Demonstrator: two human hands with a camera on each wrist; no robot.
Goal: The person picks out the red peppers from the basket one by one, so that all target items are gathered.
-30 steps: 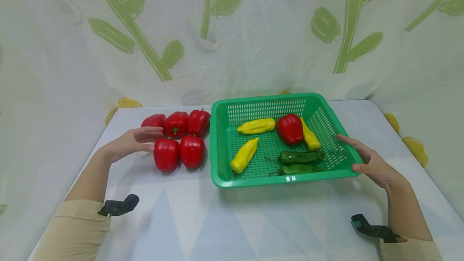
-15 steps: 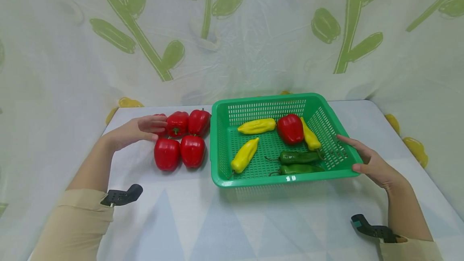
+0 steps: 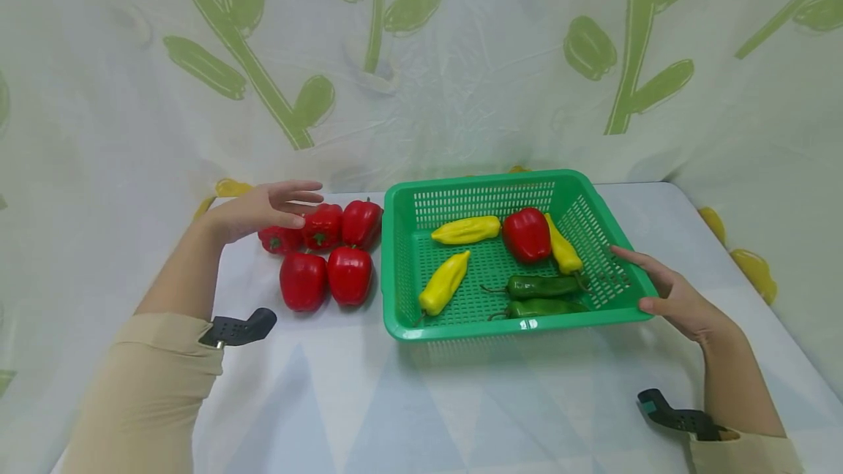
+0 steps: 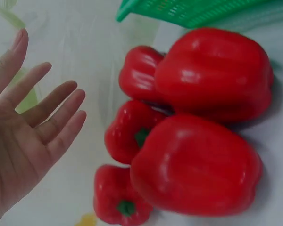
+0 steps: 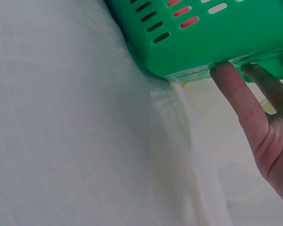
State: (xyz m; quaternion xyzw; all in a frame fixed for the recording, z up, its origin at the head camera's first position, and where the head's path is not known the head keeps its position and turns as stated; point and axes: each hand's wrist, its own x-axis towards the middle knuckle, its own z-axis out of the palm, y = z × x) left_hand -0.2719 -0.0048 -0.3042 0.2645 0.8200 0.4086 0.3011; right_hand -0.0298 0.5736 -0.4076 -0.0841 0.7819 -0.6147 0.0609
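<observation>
My left hand (image 3: 263,212) hovers above the back-left red bell pepper (image 3: 279,241), fingers extended and nothing held. In the left wrist view the palm and spread fingers are apart from the peppers. Several red bell peppers lie clustered to the basket's left, including a front-left bell pepper (image 3: 303,282) and a front-right bell pepper (image 3: 350,275). With my right hand (image 3: 688,306) I grip the right rim of a green plastic basket (image 3: 487,329), fingers over the edge and thumb at the front corner. Inside lie a red bell pepper (image 3: 526,235), several yellow peppers (image 3: 445,284) and two green peppers (image 3: 541,286).
A white table with a pale blue triangle pattern (image 3: 408,401) extends in front of the basket. Behind it hangs a pale curtain with green plant prints (image 3: 474,93). A dark wrist-mounted device (image 3: 240,329) sticks out from my left sleeve.
My left hand has moved up and to the right, from beside the front-left bell pepper to over the back row. The right hand and basket stay put.
</observation>
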